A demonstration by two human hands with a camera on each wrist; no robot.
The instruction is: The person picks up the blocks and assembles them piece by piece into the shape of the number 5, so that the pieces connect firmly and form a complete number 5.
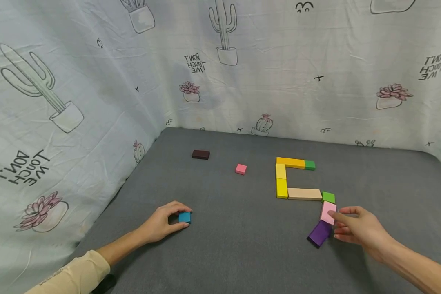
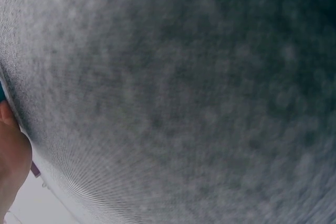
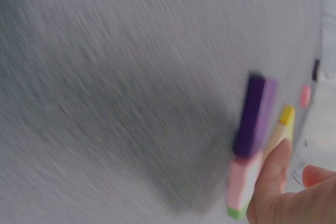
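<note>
My left hand (image 1: pixel 165 222) holds a small blue block (image 1: pixel 185 217) against the grey table, thumb at its near side and fingers at its far side. Only the edge of that hand (image 2: pixel 11 156) shows in the left wrist view. On the right, my right hand (image 1: pixel 364 228) is beside a pink block (image 1: pixel 328 212), its thumb tip overlapping the block's edge and its other fingers loosely bent off to the right. A purple block (image 1: pixel 320 233) meets the pink one at its near end, slightly angled. Beyond the pink block lies a light green block (image 1: pixel 328 197).
From the light green block a line continues through a tan block (image 1: pixel 304 194), a yellow block (image 1: pixel 281 188), a paler yellow block (image 1: pixel 281 171), an orange-yellow block (image 1: pixel 290 163) and a green block (image 1: pixel 310 165). Apart lie a coral-pink block (image 1: pixel 241 169) and a dark brown block (image 1: pixel 200 154). Printed cloth (image 1: pixel 242 90) hangs behind.
</note>
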